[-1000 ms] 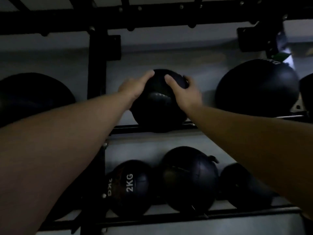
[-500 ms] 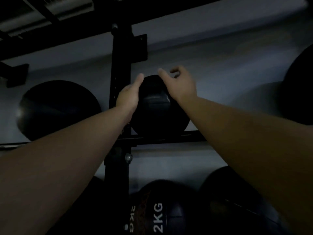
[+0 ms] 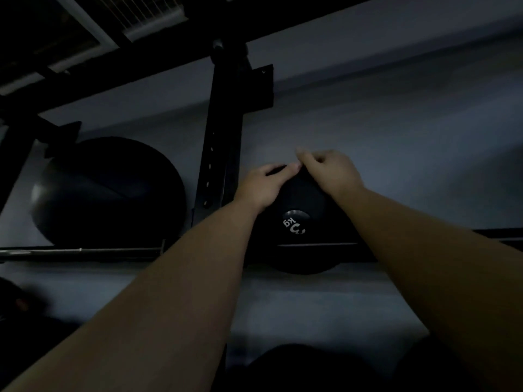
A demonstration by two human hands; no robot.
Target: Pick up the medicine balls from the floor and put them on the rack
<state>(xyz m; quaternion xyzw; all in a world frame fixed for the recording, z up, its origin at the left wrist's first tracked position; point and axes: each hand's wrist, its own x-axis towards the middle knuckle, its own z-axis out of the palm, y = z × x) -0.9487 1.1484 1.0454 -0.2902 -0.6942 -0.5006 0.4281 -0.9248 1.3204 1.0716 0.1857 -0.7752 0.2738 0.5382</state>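
A black medicine ball (image 3: 300, 230) with a white "3 kg" mark sits on the upper rails of the black rack (image 3: 223, 137), just right of its upright post. My left hand (image 3: 261, 186) lies over the ball's top left, fingers stretched across its crown. My right hand (image 3: 329, 171) is on the top right with its fingers bent over the top edge. The fingertips of both hands meet above the ball. My forearms hide the ball's sides.
A larger black ball (image 3: 110, 190) rests on the same shelf left of the post, above a metal bar (image 3: 79, 251). The dark top of another ball (image 3: 297, 366) shows on the shelf below. A grey wall is behind, and a ceiling grille (image 3: 141, 15) is overhead.
The view has tilted upward and moved closer. The ball has turned so its "3 kg" mark faces me. Both hands have slid to the ball's top, and the right hand is back on it.
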